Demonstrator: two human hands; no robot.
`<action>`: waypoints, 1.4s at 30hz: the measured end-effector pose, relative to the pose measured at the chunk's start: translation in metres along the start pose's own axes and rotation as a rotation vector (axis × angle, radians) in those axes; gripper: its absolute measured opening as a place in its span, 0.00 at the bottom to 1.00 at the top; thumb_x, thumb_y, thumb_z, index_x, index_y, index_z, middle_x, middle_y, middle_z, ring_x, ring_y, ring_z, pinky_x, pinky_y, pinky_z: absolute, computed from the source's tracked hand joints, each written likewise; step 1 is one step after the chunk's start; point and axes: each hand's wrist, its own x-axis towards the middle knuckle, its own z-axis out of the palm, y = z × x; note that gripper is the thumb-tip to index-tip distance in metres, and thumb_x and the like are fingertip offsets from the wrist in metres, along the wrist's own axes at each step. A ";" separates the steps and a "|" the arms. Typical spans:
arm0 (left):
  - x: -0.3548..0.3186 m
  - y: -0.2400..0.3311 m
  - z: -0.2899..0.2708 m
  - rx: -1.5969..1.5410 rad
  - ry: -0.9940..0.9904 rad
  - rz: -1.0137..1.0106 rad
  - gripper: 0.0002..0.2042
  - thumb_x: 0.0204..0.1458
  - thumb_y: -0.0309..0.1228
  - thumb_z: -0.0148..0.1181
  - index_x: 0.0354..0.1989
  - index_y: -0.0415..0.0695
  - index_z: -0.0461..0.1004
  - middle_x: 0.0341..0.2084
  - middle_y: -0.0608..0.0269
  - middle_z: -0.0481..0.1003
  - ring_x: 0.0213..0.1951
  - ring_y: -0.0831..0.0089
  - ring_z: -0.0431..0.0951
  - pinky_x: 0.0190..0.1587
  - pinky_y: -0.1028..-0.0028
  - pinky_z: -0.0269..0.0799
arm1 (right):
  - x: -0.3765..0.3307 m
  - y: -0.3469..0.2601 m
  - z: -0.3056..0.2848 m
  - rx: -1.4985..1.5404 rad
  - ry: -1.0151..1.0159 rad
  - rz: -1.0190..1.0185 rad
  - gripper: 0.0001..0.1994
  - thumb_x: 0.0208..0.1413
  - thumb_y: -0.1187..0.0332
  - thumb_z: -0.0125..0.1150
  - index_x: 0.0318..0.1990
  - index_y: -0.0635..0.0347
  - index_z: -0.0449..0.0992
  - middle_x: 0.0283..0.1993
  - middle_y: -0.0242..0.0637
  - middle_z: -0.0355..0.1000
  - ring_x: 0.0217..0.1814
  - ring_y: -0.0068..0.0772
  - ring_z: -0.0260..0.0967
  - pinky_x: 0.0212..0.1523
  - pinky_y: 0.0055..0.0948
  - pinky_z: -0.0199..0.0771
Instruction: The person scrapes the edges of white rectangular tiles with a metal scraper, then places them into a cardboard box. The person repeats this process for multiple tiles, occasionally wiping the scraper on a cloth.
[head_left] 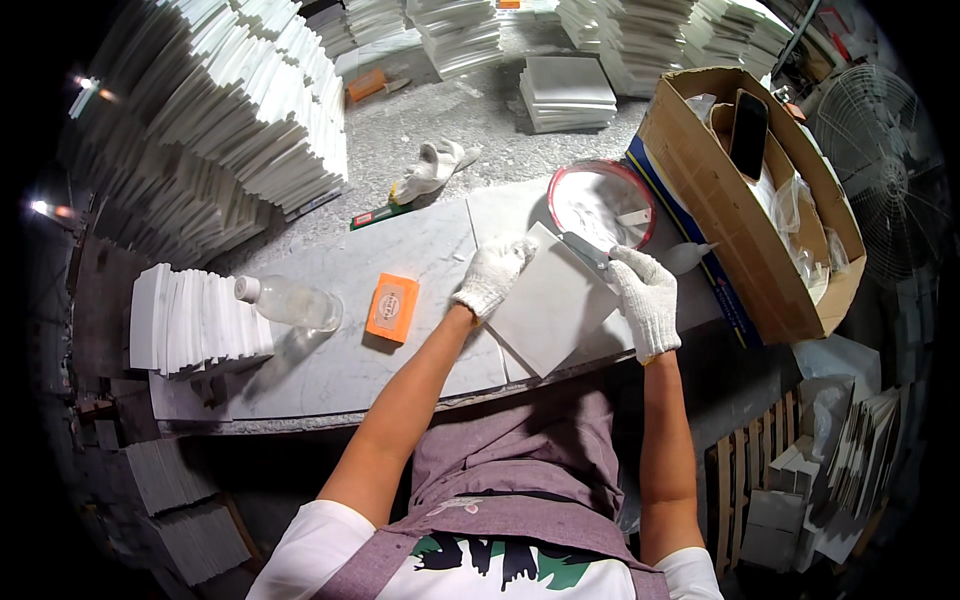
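A square white tile lies turned cornerwise on the marble-topped table, its near corner close to the front edge. My left hand, in a white knitted glove, is closed at the tile's upper left edge, with its fingers curled. In my gloved right hand is a putty knife, its grey blade pointing left over the tile's far corner. Just beyond the blade sits a round red-rimmed tub of white paste. A white squeeze bottle lies right of my right hand.
An orange box and a clear plastic bottle stand left of my left arm, near a row of tiles. Tall tile stacks rise behind. A cardboard box with a phone borders the right; a loose glove lies beyond.
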 end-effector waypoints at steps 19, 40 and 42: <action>0.000 -0.007 0.001 0.162 0.053 0.075 0.13 0.57 0.36 0.51 0.37 0.38 0.76 0.31 0.50 0.77 0.35 0.60 0.76 0.41 0.68 0.70 | -0.004 0.004 0.009 -0.143 0.050 -0.163 0.14 0.51 0.71 0.62 0.45 0.66 0.78 0.42 0.40 0.77 0.43 0.25 0.73 0.47 0.23 0.70; -0.002 -0.006 0.001 0.104 0.041 0.038 0.14 0.55 0.40 0.51 0.40 0.44 0.77 0.34 0.52 0.78 0.38 0.60 0.77 0.43 0.66 0.70 | -0.005 0.007 0.008 -0.053 0.077 -0.178 0.12 0.52 0.74 0.61 0.44 0.66 0.78 0.41 0.36 0.77 0.41 0.22 0.72 0.45 0.21 0.71; -0.001 -0.005 0.000 0.121 0.027 0.019 0.14 0.56 0.41 0.51 0.41 0.45 0.77 0.35 0.52 0.78 0.39 0.59 0.77 0.43 0.66 0.70 | -0.001 0.006 0.005 -0.013 0.068 -0.133 0.12 0.51 0.73 0.62 0.44 0.66 0.77 0.40 0.36 0.77 0.39 0.20 0.71 0.42 0.21 0.71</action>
